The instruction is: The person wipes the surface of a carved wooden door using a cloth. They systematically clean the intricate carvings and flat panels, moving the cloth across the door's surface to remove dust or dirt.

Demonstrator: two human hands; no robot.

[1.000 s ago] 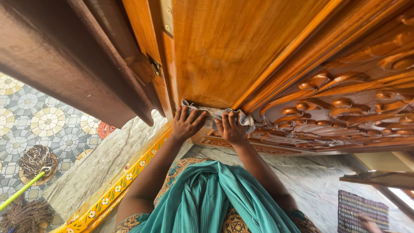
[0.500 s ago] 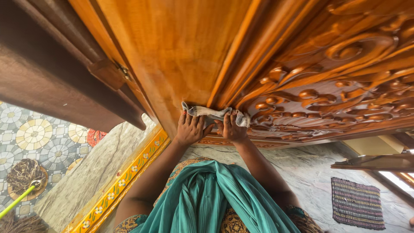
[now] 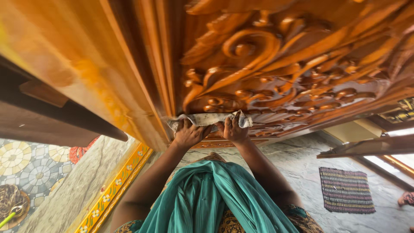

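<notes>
A large carved wooden door [image 3: 267, 64] with glossy orange-brown finish fills the upper view. Both my hands press a grey-white cloth [image 3: 210, 118] against its lower part, where the plain frame meets the carved scrollwork. My left hand [image 3: 188, 133] grips the cloth's left end, fingers curled over it. My right hand [image 3: 234, 129] holds the right end, fingers spread on the fabric. A teal garment [image 3: 207, 194] covers my body below the arms.
A dark brown door frame [image 3: 47, 121] stands at left. Below lie a yellow flowered threshold strip [image 3: 116, 190], patterned floor tiles [image 3: 26, 159], grey stone floor [image 3: 302, 164] and a striped mat [image 3: 346, 190]. Another person's foot [image 3: 406, 198] shows at far right.
The view has tilted up along the door. Both hands slid the cloth from the plain bottom panel to the right, onto the edge of the carved scrollwork.
</notes>
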